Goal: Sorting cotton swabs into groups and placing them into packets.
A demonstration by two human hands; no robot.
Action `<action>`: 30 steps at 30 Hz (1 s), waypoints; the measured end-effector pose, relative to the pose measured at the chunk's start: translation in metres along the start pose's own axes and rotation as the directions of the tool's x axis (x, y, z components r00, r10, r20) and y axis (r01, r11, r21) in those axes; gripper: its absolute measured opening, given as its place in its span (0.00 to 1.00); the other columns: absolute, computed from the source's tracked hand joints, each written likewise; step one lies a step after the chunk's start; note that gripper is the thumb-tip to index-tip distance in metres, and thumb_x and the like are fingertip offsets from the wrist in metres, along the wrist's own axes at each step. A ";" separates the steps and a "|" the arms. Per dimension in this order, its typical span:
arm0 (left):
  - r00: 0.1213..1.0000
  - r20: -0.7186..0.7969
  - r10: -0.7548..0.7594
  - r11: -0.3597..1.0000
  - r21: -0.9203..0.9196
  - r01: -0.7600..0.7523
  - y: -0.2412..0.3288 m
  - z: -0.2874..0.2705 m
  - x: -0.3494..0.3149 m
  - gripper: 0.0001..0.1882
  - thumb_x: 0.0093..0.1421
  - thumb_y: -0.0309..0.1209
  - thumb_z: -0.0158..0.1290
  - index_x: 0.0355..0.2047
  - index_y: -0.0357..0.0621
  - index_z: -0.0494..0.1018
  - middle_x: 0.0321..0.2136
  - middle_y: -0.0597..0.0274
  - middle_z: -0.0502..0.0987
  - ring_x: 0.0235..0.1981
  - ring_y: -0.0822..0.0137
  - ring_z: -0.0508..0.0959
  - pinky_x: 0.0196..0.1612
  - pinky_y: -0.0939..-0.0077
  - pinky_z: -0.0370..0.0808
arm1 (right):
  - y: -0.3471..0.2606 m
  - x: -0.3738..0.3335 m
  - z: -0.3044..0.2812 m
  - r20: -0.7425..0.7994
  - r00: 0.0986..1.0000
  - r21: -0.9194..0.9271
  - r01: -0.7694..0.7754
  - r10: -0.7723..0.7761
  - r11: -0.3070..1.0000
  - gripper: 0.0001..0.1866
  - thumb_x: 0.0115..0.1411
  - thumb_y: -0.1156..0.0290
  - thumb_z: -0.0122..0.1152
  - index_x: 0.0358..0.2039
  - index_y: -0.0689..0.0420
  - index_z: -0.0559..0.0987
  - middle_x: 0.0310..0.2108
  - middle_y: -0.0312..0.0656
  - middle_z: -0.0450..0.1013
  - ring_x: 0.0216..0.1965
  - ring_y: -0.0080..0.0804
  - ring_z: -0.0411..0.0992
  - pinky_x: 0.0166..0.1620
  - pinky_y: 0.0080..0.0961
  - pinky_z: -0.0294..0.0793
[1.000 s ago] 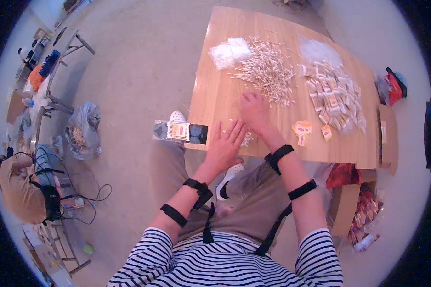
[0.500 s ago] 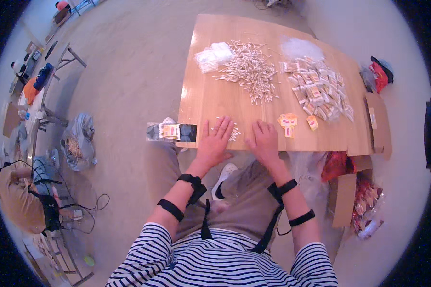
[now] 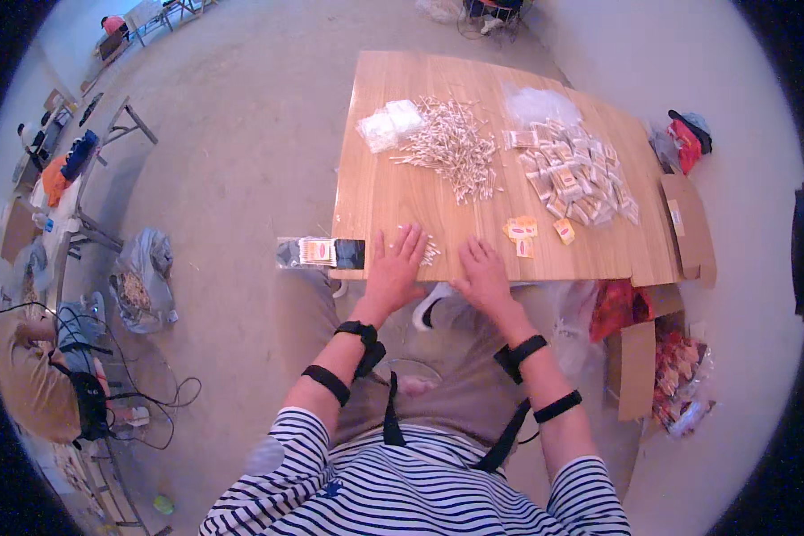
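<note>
My left hand (image 3: 395, 272) lies palm down near the table's front edge, fingers stretched out. Against its right side is a small group of white-tipped cotton swabs (image 3: 431, 252); some of them may be hidden by the fingers. Just right of these swabs, my right hand (image 3: 485, 277) rests on the wood, fingers extended and holding nothing. To the left of my left hand, a clear packet of cotton swabs (image 3: 316, 252) lies on a dark strip (image 3: 350, 254) that juts past the table's left edge. Several orange-and-yellow cards (image 3: 522, 234) lie to the right of my right hand.
On the wooden table (image 3: 375, 192) are a large heap of loose swabs (image 3: 456, 147), clear bags (image 3: 391, 125) and a pile of filled packets (image 3: 573, 170). Cardboard boxes (image 3: 636, 371) stand at the right. Another person (image 3: 40, 375) sits at far left by a sack (image 3: 143, 281).
The whole view has shifted slightly, so the table appears lower and further left. Both hands stay at nearly the same places beside the small group of swabs. A white shoe under the table has shifted.
</note>
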State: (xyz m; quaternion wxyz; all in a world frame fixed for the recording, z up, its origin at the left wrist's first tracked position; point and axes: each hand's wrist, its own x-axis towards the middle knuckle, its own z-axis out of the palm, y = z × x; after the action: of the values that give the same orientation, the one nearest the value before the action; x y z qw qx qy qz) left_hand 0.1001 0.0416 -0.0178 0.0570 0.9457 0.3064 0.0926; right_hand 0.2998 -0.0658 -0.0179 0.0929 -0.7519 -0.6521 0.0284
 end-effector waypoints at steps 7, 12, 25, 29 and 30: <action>0.999 0.037 -0.008 0.999 -0.031 0.009 0.003 -0.007 -0.002 0.63 0.40 0.53 0.73 0.72 0.43 0.53 0.74 0.57 0.51 0.75 0.57 0.50 0.73 0.37 0.45 | 0.022 0.063 -0.015 -0.045 0.997 0.127 -0.057 0.063 0.990 0.21 0.56 0.59 0.68 0.42 0.64 0.79 0.48 0.55 0.73 0.54 0.56 0.68 0.57 0.47 0.70; 0.999 0.048 -0.010 0.999 -0.044 0.012 0.001 -0.002 -0.002 0.64 0.40 0.53 0.72 0.72 0.44 0.53 0.74 0.57 0.52 0.75 0.57 0.50 0.73 0.36 0.45 | 0.007 0.110 0.005 -0.261 0.965 0.148 0.024 0.015 0.989 0.14 0.58 0.67 0.63 0.37 0.66 0.79 0.46 0.57 0.73 0.52 0.56 0.69 0.55 0.46 0.71; 1.000 0.024 -0.015 0.998 -0.053 0.016 0.001 -0.002 0.000 0.65 0.39 0.55 0.72 0.73 0.44 0.52 0.74 0.57 0.53 0.75 0.57 0.51 0.73 0.36 0.45 | 0.084 0.134 -0.026 -0.357 0.897 0.087 -0.247 0.262 0.965 0.06 0.56 0.73 0.57 0.33 0.60 0.79 0.36 0.54 0.76 0.42 0.54 0.75 0.46 0.48 0.76; 0.999 0.053 -0.009 0.999 -0.053 0.012 0.002 -0.003 0.001 0.65 0.40 0.54 0.72 0.73 0.44 0.52 0.74 0.57 0.53 0.75 0.57 0.50 0.73 0.36 0.45 | 0.115 0.146 -0.009 -0.255 0.904 0.043 -0.343 0.342 0.938 0.13 0.55 0.72 0.58 0.40 0.58 0.82 0.36 0.52 0.76 0.44 0.53 0.75 0.48 0.45 0.75; 0.998 0.053 -0.017 0.998 -0.062 0.021 0.001 -0.002 0.000 0.64 0.40 0.53 0.72 0.73 0.44 0.52 0.74 0.57 0.53 0.75 0.57 0.50 0.73 0.37 0.44 | 0.110 0.148 -0.007 -0.234 0.914 0.111 -0.315 0.332 0.943 0.10 0.55 0.72 0.57 0.37 0.59 0.81 0.35 0.54 0.75 0.43 0.55 0.75 0.47 0.47 0.75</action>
State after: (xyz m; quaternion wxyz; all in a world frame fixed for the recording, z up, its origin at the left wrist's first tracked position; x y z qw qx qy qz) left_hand 0.1005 0.0412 -0.0152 0.0956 0.9425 0.3107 0.0771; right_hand 0.4301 0.0644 -0.0188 0.1946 -0.8432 -0.5003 -0.0281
